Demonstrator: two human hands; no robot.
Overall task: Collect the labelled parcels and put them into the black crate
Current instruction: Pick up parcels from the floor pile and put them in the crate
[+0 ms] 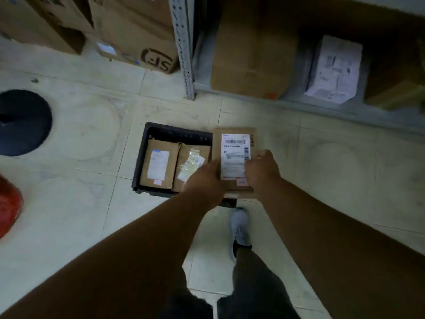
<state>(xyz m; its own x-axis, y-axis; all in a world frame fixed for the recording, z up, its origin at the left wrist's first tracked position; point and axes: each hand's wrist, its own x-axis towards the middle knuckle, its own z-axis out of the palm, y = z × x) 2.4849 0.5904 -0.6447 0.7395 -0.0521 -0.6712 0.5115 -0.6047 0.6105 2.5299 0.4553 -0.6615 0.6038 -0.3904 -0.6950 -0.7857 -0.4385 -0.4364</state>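
Observation:
A black crate (172, 130) stands on the tiled floor below me. Two brown parcels lie flat in it: one with a white label (158, 165) on the left, one with a crumpled clear label pouch (192, 163) beside it. Over the crate's right part I hold a third brown parcel (234, 143) with a white barcode label facing up. My left hand (204, 180) grips its left edge and my right hand (261, 169) grips its right edge. This parcel hides the crate's right side.
A metal shelf rack (184, 42) stands behind, with a big carton (250, 54) and a white-labelled package (333, 70) on its lowest level. Stacked cartons (128, 31) sit at the back left. A round black object (23, 123) and a red object (9, 203) lie left. My shoe (239, 226) is near the crate.

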